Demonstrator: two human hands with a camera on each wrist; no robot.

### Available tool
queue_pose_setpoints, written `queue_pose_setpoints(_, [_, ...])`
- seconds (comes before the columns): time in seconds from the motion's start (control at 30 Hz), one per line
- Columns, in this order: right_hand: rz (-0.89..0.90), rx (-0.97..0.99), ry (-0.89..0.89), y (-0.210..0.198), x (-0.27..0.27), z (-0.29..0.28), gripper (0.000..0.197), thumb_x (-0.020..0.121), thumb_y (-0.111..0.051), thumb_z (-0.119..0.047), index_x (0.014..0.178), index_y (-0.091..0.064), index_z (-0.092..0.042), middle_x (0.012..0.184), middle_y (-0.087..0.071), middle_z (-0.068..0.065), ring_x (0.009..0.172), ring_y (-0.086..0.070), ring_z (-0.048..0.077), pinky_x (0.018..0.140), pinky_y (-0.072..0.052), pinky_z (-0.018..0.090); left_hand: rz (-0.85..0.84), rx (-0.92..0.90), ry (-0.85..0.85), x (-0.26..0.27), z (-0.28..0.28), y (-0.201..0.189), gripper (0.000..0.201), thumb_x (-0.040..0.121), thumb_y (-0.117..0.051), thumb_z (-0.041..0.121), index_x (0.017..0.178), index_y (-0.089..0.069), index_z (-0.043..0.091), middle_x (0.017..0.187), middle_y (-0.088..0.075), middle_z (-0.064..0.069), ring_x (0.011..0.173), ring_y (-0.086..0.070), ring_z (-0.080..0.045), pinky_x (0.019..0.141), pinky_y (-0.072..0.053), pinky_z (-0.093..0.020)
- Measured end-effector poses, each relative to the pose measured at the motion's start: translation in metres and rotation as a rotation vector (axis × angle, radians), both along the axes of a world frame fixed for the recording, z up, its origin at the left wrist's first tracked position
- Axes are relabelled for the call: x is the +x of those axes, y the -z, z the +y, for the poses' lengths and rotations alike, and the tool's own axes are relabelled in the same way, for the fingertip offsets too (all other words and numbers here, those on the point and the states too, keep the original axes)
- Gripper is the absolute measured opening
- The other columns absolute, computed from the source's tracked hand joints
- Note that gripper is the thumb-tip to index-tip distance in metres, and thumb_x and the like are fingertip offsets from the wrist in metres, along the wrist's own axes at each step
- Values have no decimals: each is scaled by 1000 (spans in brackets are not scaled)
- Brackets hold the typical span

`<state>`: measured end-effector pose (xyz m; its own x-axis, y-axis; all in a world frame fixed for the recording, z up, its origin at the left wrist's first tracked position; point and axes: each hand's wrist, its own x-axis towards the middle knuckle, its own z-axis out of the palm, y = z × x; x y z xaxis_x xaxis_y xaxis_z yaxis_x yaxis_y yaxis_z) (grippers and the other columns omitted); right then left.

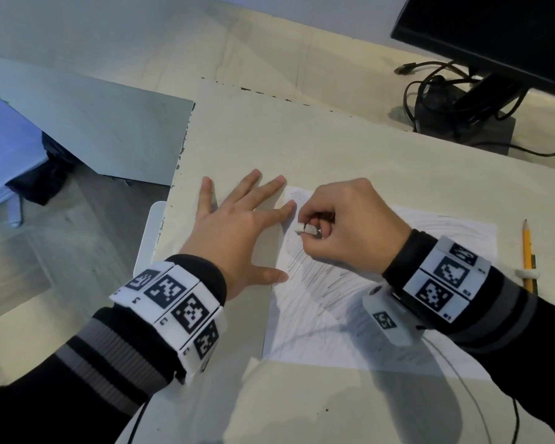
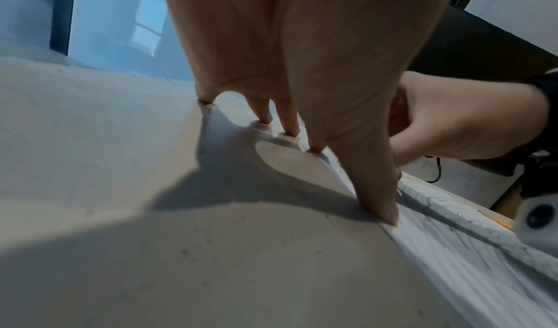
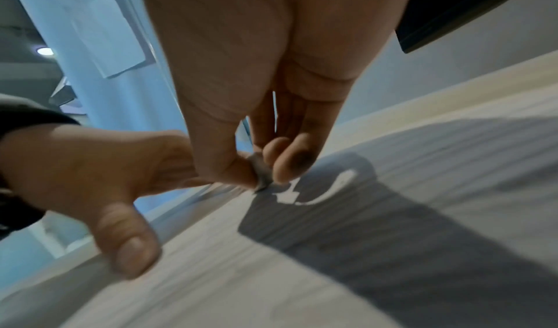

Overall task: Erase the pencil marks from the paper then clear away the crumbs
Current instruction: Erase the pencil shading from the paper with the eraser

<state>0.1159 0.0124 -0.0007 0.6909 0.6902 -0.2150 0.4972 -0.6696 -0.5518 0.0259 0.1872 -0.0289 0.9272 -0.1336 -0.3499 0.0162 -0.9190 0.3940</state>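
Pale counter (image 1: 350, 145) fills the head view, its left edge chipped and dropping to the floor just beside the work. Far right corner: monitor (image 1: 494, 30) on its stand with loose cables (image 1: 430, 88), well apart from the hands.

Paper (image 1: 350, 331) lies flat near the counter's left edge, covered in pencil marks (image 1: 321, 274); most look uncleared, so erasing seems early. Left side of the sheet sits near the drop; little room there. Open counter above and below the sheet, more to the right as far as the pencil (image 1: 527, 248).

Left hand (image 1: 237, 225) spread flat, fingers straight; index fingertip and thumb tip press the sheet's left margin, the other fingers lie on bare counter. Right hand (image 1: 343, 225) curled, pinching a small white eraser (image 1: 306, 228) between thumb and fingers, its tip on the paper at the upper left, close to the left index finger.

Risks, as I judge them:
- Hold-down covers only the margin; a hard stroke away from the left hand could buckle or tear the sheet.
- Eraser is a stub; the grip is low, and fingers could smear graphite.
- Strokes toward the left could strike the left fingers.
- Crumbs swept left would fall to the floor; the open side is right or near.
- Pencil lies loose just right of the paper; a wide sweep could roll it.
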Motion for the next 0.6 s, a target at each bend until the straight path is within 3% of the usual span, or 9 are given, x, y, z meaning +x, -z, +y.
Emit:
queue_pose_setpoints(0.17, [-46,31,96,4,5,-2,12,69,-71,-15,79,-77,-15,66,-66,-7,59,-60,9,62,-55,29,1,-2,0,0,0,0,97,71,-72,68,151,-20,49,162,8,21,149,17,-6,117,6,-63])
queue_pose_setpoints(0.27, [19,28,44,2,0,0,13,68,-70,-11,79,-77,-14,65,-66,-6,57,-60,10,60,-55,28,-10,-16,-8,0,0,2,97,70,-73,68,151,-23,48,163,5,21,149,16,-6,117,6,-63])
queue_pose_setpoints(0.37, [-38,25,140,4,10,0,13,68,-71,-15,79,-77,-16,66,-67,-7,59,-61,9,64,-56,30,-10,-25,-8,-1,0,2,98,69,-73,68,151,-22,49,163,5,21,149,16,-6,116,7,-63])
queue_pose_setpoints(0.5, [-4,30,74,3,0,2,11,69,-71,-12,78,-76,-16,64,-65,-7,58,-60,11,61,-55,31,-10,-23,-13,-1,0,2,99,69,-73,68,151,-21,48,163,5,21,149,16,-5,116,8,-63])
queue_pose_setpoints(0.6, [-36,30,135,4,8,1,9,68,-72,-13,75,-76,-16,62,-65,-8,57,-61,10,63,-56,30,-12,-28,-17,-1,0,3,100,69,-73,68,152,-20,48,163,4,21,149,16,-5,116,9,-63])
